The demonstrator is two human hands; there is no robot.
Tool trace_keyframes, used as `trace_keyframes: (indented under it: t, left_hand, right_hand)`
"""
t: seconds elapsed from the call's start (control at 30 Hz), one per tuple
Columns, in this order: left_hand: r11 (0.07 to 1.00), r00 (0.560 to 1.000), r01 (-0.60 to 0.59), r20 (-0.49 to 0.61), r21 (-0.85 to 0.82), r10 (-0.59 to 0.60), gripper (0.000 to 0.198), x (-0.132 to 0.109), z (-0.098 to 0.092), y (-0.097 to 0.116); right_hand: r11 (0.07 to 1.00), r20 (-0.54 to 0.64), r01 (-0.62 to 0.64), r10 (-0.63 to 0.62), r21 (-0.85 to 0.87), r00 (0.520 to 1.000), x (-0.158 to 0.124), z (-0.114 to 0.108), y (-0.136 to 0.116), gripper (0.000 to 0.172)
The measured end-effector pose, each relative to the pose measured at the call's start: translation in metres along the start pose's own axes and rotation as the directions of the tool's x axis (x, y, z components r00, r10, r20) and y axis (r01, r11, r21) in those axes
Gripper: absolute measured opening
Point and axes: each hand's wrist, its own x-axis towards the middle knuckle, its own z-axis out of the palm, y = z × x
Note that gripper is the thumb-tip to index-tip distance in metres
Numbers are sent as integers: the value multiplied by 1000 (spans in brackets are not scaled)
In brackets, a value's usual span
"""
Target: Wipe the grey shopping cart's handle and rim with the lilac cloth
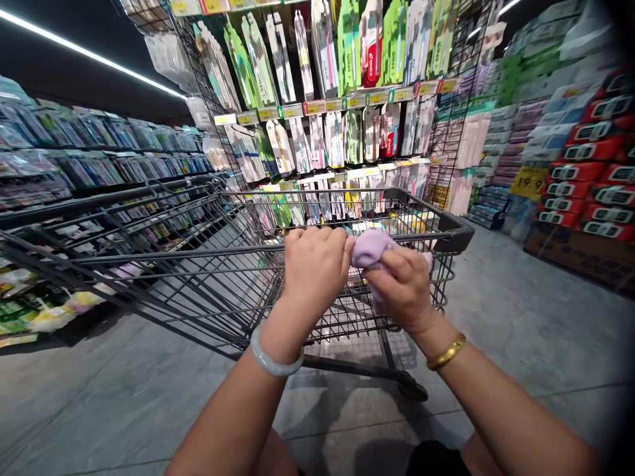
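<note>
A grey wire shopping cart [198,252] stands side-on in front of me. My left hand [316,261], with a pale bangle at the wrist, is closed around the cart's near top rail. Close beside it, my right hand [403,284], with a gold bracelet at the wrist, grips a bunched light purple cloth [372,248]. The cloth lies against the same rail, and part of it hangs below the fingers. Whether the cloth wraps fully around the rail is hidden by my hand.
Behind the cart stands a wire rack with several rows of packaged toothbrushes [374,46]. Stocked shelves [99,158] line the left side. Red packs [570,173] are stacked at the right near a yellow price sign [530,182]. A cart wheel [413,387] rests on the grey floor [516,317].
</note>
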Motion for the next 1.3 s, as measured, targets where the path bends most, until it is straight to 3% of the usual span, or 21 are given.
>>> trace_keyframes:
  t: [0.07, 0.23, 0.3, 0.4, 0.47, 0.53, 0.6, 0.67, 0.77, 0.9, 1.0, 1.07, 1.2, 1.3]
  left_hand:
    - [1000, 1000, 12, 9, -5, -12, 39, 3, 2, 2]
    - [997, 998, 62, 15, -39, -62, 48, 7, 4, -2]
    - [997, 997, 78, -9, -27, -79, 48, 7, 6, 0]
    - [998, 997, 61, -40, -26, -62, 41, 7, 10, 7]
    - [999, 998, 36, -45, -33, -38, 38, 7, 13, 12]
    - [999, 999, 30, -40, -27, -31, 39, 7, 15, 14]
    - [1000, 999, 29, -42, -12, -29, 41, 7, 18, 12]
    - [1000, 998, 20, -55, 1, -20, 43, 7, 22, 9]
    - [1000, 996, 9, -87, 18, -7, 44, 6, 29, 4]
    - [1000, 990, 16, -139, 10, -15, 43, 3, 38, 1]
    - [1000, 990, 24, -141, -1, -24, 43, 3, 41, -1]
    - [999, 990, 34, -138, 0, -33, 44, 3, 42, -2]
    - [999, 987, 54, -154, 4, -53, 45, 2, 44, -5]
    - [998, 986, 62, -157, 0, -61, 45, 2, 44, -7]
  right_hand:
    - [999, 17, 42, -42, 17, 999, -1, -6, 11, 13]
    - [966, -132, -250, 240, -65, 962, -3, -28, 58, 5]
    - [969, -110, -244, 238, -43, 965, -11, -23, 50, 5]
    - [993, 38, -98, 96, 59, 995, -26, -5, 10, 8]
    - [995, 194, 30, -48, 97, 980, -32, 4, -11, 12]
    - [988, 260, 113, -138, 109, 956, -31, 3, -13, 11]
    - [991, 178, 99, -115, 95, 977, -25, -6, 2, 9]
    - [999, 54, -3, 0, 52, 999, -19, -14, 25, 12]
    - [996, -35, -92, 91, -19, 995, -25, -13, 39, 11]
    - [997, 88, 73, -72, -3, 993, -56, 6, 7, 15]
    - [986, 183, 161, -167, 52, 969, -60, 10, -8, 14]
    - [987, 160, 151, -157, 50, 975, -48, 4, -1, 12]
    - [1000, 5, -25, 25, -14, 1000, -23, -2, 23, 15]
    - [1000, 134, 17, -21, 26, 991, -35, 8, 8, 10]
